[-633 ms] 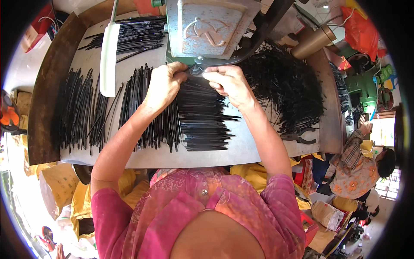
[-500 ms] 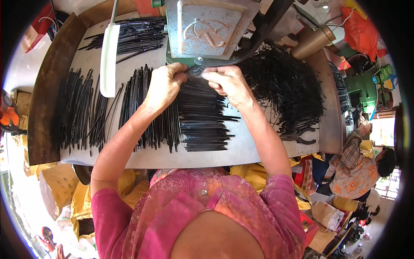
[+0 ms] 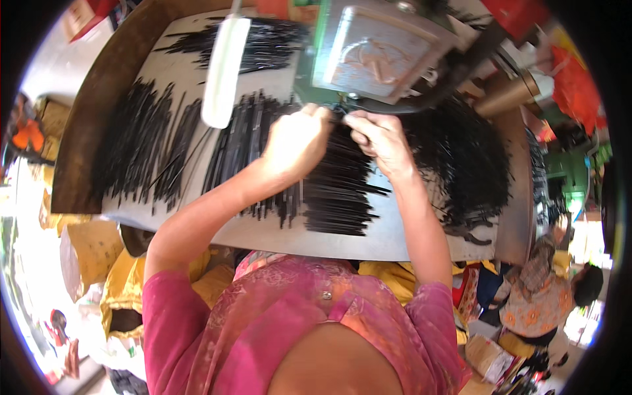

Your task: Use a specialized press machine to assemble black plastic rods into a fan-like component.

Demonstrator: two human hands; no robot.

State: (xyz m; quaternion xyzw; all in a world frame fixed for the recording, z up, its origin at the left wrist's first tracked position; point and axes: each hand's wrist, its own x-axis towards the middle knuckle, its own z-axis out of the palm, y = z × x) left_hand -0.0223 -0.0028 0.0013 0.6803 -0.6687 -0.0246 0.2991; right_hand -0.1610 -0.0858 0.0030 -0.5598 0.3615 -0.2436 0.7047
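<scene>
My left hand (image 3: 296, 143) is closed, with its fingertips at the foot of a green machine (image 3: 307, 82) that has a grey metal cover (image 3: 382, 56). Beside it my right hand (image 3: 383, 143) pinches thumb against forefinger at the same spot. Whatever small dark piece lies between the fingertips is hidden and blurred. Under and in front of both hands lies a stack of thin black metal strips (image 3: 339, 197), laid crosswise. Left of it, more long black strips (image 3: 247, 138) lie lengthwise, partly under my left forearm.
A tangled heap of black strips (image 3: 461, 164) fills the tray's right side, with pliers (image 3: 469, 233) below. More strips (image 3: 141, 145) lie at left. A white curved handle (image 3: 226, 72) hangs over the tray (image 3: 388, 245), and a brown wall (image 3: 99, 125) edges it. Another person (image 3: 540, 303) sits far right.
The view has swung, so the machine and tray appear farther right and tilted. My left hand has rolled, showing more of its back. Both hands remain at the machine's foot.
</scene>
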